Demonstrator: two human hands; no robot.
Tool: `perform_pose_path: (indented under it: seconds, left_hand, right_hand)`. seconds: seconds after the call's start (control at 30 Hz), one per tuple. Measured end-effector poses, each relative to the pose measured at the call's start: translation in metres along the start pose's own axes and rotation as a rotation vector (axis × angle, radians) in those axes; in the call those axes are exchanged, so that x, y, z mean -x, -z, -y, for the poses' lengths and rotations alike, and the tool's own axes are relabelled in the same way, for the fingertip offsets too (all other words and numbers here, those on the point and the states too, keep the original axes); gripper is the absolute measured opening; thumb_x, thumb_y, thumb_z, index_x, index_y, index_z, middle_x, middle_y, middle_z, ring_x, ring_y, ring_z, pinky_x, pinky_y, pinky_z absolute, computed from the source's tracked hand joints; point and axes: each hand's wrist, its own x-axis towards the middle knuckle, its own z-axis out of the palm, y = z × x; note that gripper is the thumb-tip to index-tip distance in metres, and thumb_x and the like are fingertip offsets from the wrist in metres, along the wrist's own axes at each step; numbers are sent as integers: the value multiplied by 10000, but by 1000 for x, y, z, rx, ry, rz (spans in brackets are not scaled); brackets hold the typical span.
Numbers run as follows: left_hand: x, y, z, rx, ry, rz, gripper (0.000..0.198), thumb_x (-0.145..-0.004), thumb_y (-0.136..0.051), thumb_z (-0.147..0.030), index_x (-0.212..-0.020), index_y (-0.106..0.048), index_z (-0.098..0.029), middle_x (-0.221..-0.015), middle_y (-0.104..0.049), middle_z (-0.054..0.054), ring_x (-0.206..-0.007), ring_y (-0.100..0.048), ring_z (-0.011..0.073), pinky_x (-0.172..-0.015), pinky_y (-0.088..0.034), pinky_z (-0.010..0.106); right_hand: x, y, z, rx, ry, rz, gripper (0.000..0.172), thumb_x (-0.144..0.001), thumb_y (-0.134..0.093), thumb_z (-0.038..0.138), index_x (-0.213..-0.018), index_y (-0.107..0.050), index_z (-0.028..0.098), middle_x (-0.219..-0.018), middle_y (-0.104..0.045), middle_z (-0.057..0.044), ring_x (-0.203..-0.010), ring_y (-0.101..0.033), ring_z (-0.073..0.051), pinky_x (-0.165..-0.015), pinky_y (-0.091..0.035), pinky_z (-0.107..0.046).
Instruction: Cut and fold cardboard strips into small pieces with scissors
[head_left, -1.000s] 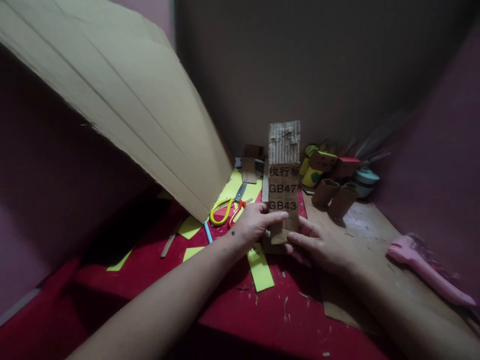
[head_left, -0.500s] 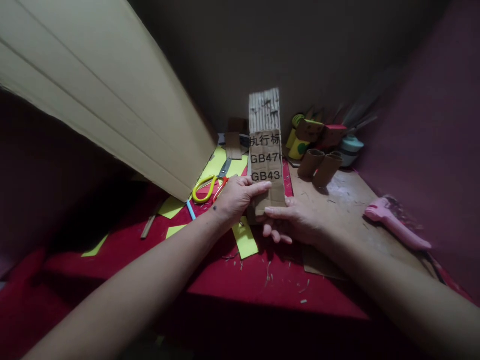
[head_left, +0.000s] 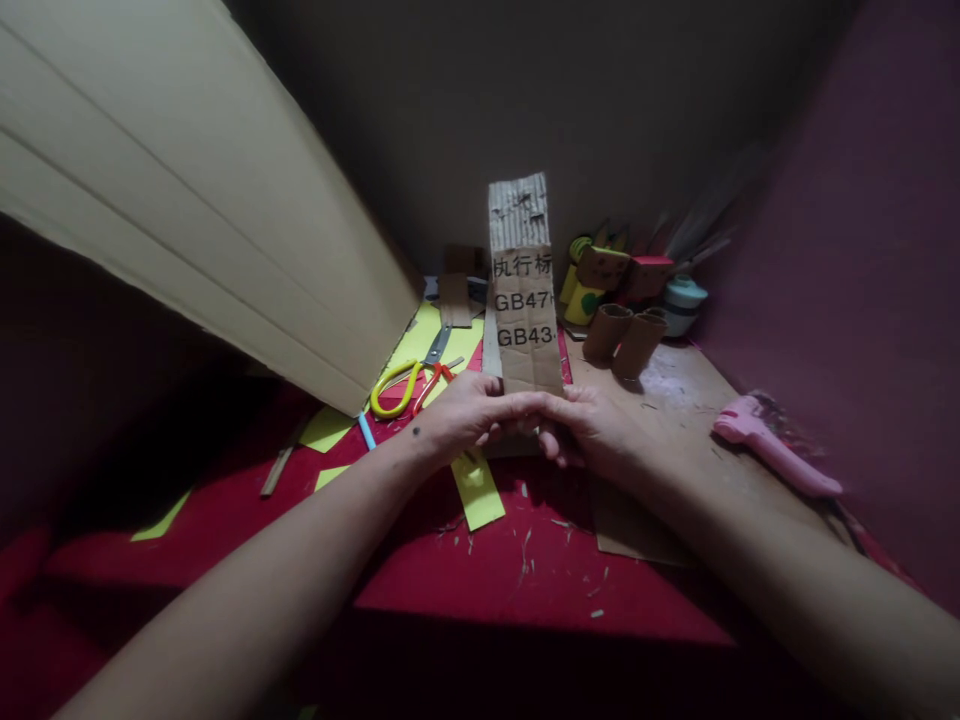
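Note:
A tall printed cardboard strip stands upright above the red mat, with black lettering on its face and bare corrugation at the top. My left hand pinches its bottom edge from the left. My right hand grips the same bottom edge from the right, fingers curled. Both hands meet at the strip's base, which hides the lower end.
A large cardboard sheet slants across the left. Yellow-and-red scissors, yellow paper strips, a blue stick lie on the mat. Cardboard tubes and small craft figures stand at the back right. A pink tool lies right.
My hands slid down to the strip's bottom edge and came together. The view shifted slightly, so the strip sits a little further left.

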Motion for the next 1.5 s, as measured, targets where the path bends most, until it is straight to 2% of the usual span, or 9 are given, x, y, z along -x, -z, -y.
perform_pose_path:
  seconds: [0.2, 0.37, 0.47, 0.6, 0.8, 1.0, 1.23, 1.33, 1.5]
  left_hand:
    - [-1, 3, 5, 63, -91, 202, 290, -807, -580, -338, -611, -645, -134, -562, -569, 12, -477, -452, 75, -448, -300, 211]
    - [-4, 3, 8, 37, -11, 6, 270, -729, -653, -314, -543, -552, -146, -453, -452, -47, -396, -354, 51, -399, -229, 203]
    - [-5, 0, 7, -5, 17, -23, 313, -729, -642, -326, -499, -521, -151, -424, -435, -45, -370, -332, 51, -386, -204, 214]
    - [-6, 2, 9, 66, -1, -24, 246, -683, -680, -331, -547, -585, -149, -429, -445, -38, -370, -315, 56, -395, -187, 229]
    - [-7, 5, 11, 164, 2, 1, 266, -668, -693, -321, -498, -569, -158, -409, -431, -31, -353, -297, 56, -389, -150, 233]
    - [-4, 0, 6, 107, -3, -57, 287, -661, -713, -314, -480, -554, -157, -406, -424, -41, -360, -303, 49, -383, -168, 224]
    - [-5, 2, 7, 130, 28, 34, 212, -692, -678, -288, -558, -606, -141, -446, -486, -26, -359, -352, 57, -381, -201, 220]
    - [-4, 0, 7, 111, 23, 1, 155, -688, -665, -239, -578, -629, -136, -428, -473, -34, -361, -351, 56, -384, -211, 210]
    - [-2, -5, 5, 96, -5, 26, 130, -683, -638, -195, -570, -645, -130, -529, -592, 27, -424, -433, 73, -402, -258, 209]
  right_hand:
    - [-4, 2, 4, -75, -18, 24, 324, -808, -576, 460, -717, -586, 149, -488, -605, -17, -334, -491, -88, -299, -291, -191]
    - [0, 3, 9, 20, 47, -93, 244, -788, -603, 395, -709, -549, 170, -490, -597, 7, -342, -469, -72, -331, -302, -188]
    - [1, 1, 10, 95, 85, -152, 230, -811, -575, 362, -685, -532, 174, -434, -548, 34, -308, -405, -56, -325, -275, -185]
    - [0, 2, 7, 36, 70, -92, 250, -826, -565, 409, -724, -547, 181, -480, -578, 14, -351, -476, -87, -340, -318, -202]
    - [-2, 6, 2, -192, 74, 36, 533, -832, -407, 642, -716, -589, 155, -557, -622, -65, -446, -563, -136, -398, -386, -239]
    - [5, -1, 6, 14, 123, -98, 214, -763, -670, 364, -753, -600, 161, -547, -596, 6, -443, -513, -91, -434, -381, -215]
    - [4, 1, 3, -38, 108, -115, 182, -778, -635, 337, -738, -574, 170, -504, -562, 18, -400, -466, -78, -392, -307, -209]
    - [4, 1, 6, 8, 133, -180, 164, -765, -646, 300, -702, -556, 179, -462, -533, 26, -380, -441, -80, -382, -284, -222]
    - [1, 1, 2, 1, 99, -121, 189, -754, -657, 330, -713, -565, 171, -528, -596, 1, -407, -483, -89, -411, -352, -232]
